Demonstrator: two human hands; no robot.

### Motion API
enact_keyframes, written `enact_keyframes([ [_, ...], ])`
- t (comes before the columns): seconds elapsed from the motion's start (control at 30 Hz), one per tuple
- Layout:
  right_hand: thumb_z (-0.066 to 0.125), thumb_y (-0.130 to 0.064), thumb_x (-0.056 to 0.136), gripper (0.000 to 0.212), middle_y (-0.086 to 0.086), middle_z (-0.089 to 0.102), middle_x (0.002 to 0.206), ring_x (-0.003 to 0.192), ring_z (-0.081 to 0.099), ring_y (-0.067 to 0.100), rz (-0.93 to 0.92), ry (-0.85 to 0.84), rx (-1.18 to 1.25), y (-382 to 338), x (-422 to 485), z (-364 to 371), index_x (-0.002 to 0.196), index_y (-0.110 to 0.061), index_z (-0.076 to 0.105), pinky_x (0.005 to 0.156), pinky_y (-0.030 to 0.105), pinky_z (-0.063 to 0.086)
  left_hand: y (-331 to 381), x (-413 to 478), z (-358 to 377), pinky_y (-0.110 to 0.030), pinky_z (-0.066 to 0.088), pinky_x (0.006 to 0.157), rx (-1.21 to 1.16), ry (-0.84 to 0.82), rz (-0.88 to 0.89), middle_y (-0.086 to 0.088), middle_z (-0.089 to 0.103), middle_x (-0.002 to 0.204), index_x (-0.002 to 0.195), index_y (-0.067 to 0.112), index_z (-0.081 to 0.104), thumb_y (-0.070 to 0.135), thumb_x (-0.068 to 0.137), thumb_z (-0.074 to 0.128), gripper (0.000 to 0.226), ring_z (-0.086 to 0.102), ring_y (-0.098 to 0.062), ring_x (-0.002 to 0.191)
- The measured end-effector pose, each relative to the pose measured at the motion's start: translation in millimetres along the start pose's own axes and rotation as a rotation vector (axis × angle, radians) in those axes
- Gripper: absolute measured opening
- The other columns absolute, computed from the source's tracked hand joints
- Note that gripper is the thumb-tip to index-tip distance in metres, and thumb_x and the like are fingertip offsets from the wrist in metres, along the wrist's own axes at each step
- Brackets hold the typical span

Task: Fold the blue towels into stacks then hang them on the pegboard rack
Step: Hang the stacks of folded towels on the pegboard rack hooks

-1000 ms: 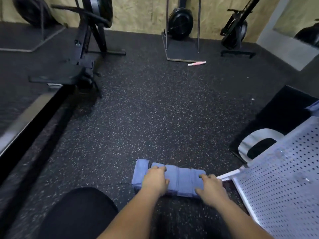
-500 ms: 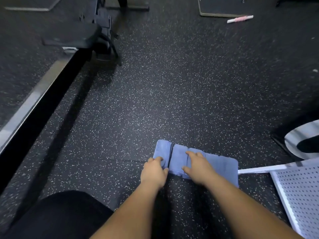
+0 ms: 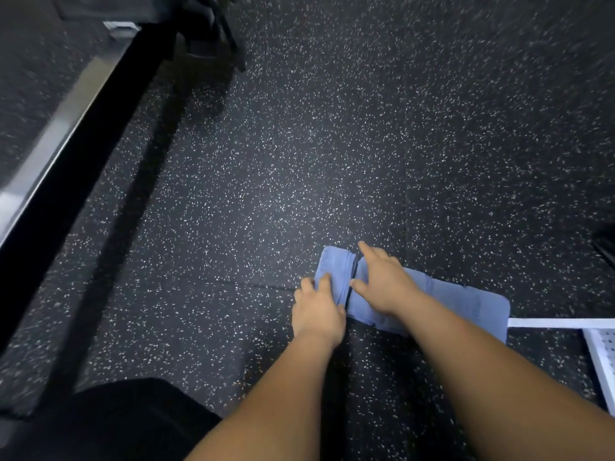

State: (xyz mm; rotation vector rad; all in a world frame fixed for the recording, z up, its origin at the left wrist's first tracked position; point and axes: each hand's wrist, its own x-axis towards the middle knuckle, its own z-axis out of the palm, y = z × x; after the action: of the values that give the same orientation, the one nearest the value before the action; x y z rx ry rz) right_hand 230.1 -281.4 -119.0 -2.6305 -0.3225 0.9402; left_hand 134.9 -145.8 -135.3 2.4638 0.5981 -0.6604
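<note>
A row of folded blue towels (image 3: pixel 466 304) lies on the speckled black floor, low and right of centre. The leftmost blue towel (image 3: pixel 336 267) sits apart from the others by a narrow dark gap. My left hand (image 3: pixel 317 311) grips this towel at its near end, fingers over the top and thumb at the gap. Just right of the gap, my right hand (image 3: pixel 382 284) presses flat on the neighbouring towel with its fingers spread. A corner of the white pegboard rack (image 3: pixel 602 361) shows at the right edge, close to the row's right end.
A long black and silver machine rail (image 3: pixel 66 154) runs diagonally along the left side, with a dark machine base (image 3: pixel 206 31) at the top. My knee in black cloth (image 3: pixel 116 420) fills the bottom left. Speckled rubber floor (image 3: pixel 332 144) stretches beyond the towels.
The view has tilted further down toward the floor. My right hand moved from the row's right end to beside the left hand. The leftmost towel now sits apart from the row.
</note>
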Motion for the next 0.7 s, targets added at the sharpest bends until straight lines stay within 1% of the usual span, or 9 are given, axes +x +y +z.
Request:
enact_keyframes([
  [0.1, 0.062, -0.042, 0.102, 0.088, 0.001, 0.018, 0.175, 0.155, 0.025, 0.035, -0.061, -0.024, -0.029, 1.0, 14.5, 4.5, 0.170, -0.020, 0.009, 0.126, 0.047, 0.027, -3.1, -0.4, 6.4, -0.048, 0.045, 0.109, -0.001, -0.016, -0.008, -0.008, 0.030, 0.155, 0.156, 0.031, 0.033, 0.039, 0.102, 0.061, 0.061, 0.039, -0.033, 0.136],
  [0.2, 0.060, -0.042, 0.102, 0.084, 0.002, 0.026, 0.173, 0.152, 0.030, 0.036, -0.071, -0.052, -0.022, 3.1, 22.3, 12.1, 0.169, -0.020, 0.014, 0.124, 0.051, 0.029, -3.6, -0.7, 10.7, -0.047, 0.046, 0.108, -0.047, -0.008, -0.014, -0.006, 0.032, 0.156, 0.154, 0.032, 0.038, 0.037, 0.102, 0.060, 0.056, 0.039, -0.033, 0.136],
  [0.33, 0.062, -0.043, 0.101, 0.079, 0.006, 0.035, 0.164, 0.144, 0.038, 0.034, -0.062, -0.023, -0.051, 4.3, 24.8, 19.4, 0.165, -0.019, 0.025, 0.119, 0.050, 0.036, -2.9, 2.4, 12.6, -0.045, 0.046, 0.106, -0.140, 0.013, -0.029, -0.004, 0.037, 0.152, 0.151, 0.032, 0.044, 0.033, 0.102, 0.059, 0.051, 0.043, -0.031, 0.133],
  [0.43, 0.063, -0.038, 0.101, 0.064, 0.006, 0.046, 0.152, 0.136, 0.043, 0.030, -0.067, 0.019, -0.067, 1.9, 22.3, 23.8, 0.157, -0.021, 0.037, 0.113, 0.043, 0.040, -5.4, 4.5, 14.2, -0.043, 0.047, 0.103, -0.178, 0.028, -0.040, -0.001, 0.041, 0.148, 0.146, 0.031, 0.048, 0.030, 0.101, 0.059, 0.047, 0.044, -0.028, 0.130],
  [0.5, 0.064, -0.034, 0.102, 0.054, 0.006, 0.056, 0.141, 0.131, 0.049, 0.030, -0.044, 0.024, 0.017, -0.2, 19.3, 26.4, 0.149, -0.022, 0.041, 0.103, 0.039, 0.042, -7.8, 5.2, 15.9, -0.043, 0.048, 0.100, -0.192, 0.036, -0.058, 0.000, 0.042, 0.146, 0.142, 0.031, 0.049, 0.030, 0.101, 0.059, 0.042, 0.046, -0.028, 0.128],
  [0.57, 0.067, -0.033, 0.100, 0.049, 0.004, 0.062, 0.133, 0.123, 0.056, 0.028, -0.016, 0.030, 0.105, -1.6, 15.9, 27.6, 0.142, -0.024, 0.043, 0.095, 0.039, 0.045, -9.3, 6.1, 18.5, -0.042, 0.048, 0.099, -0.207, 0.050, -0.068, 0.000, 0.044, 0.144, 0.139, 0.030, 0.050, 0.033, 0.103, 0.057, 0.037, 0.048, -0.028, 0.126],
  [0.63, 0.074, -0.032, 0.096, 0.050, 0.000, 0.064, 0.127, 0.115, 0.061, 0.025, 0.013, 0.066, 0.230, -1.9, 13.0, 29.9, 0.137, -0.024, 0.046, 0.093, 0.036, 0.047, -9.4, 7.0, 20.3, -0.041, 0.046, 0.101, -0.245, 0.072, -0.077, -0.002, 0.046, 0.142, 0.136, 0.028, 0.051, 0.036, 0.105, 0.053, 0.031, 0.050, -0.029, 0.126],
  [0.7, 0.079, -0.030, 0.091, 0.053, -0.004, 0.063, 0.121, 0.111, 0.062, 0.021, 0.049, 0.087, 0.381, -4.0, 9.7, 30.8, 0.135, -0.022, 0.050, 0.091, 0.031, 0.045, -8.9, 8.4, 19.8, -0.042, 0.045, 0.103, -0.292, 0.105, -0.089, -0.004, 0.049, 0.139, 0.129, 0.025, 0.053, 0.038, 0.107, 0.051, 0.026, 0.051, -0.031, 0.125],
])
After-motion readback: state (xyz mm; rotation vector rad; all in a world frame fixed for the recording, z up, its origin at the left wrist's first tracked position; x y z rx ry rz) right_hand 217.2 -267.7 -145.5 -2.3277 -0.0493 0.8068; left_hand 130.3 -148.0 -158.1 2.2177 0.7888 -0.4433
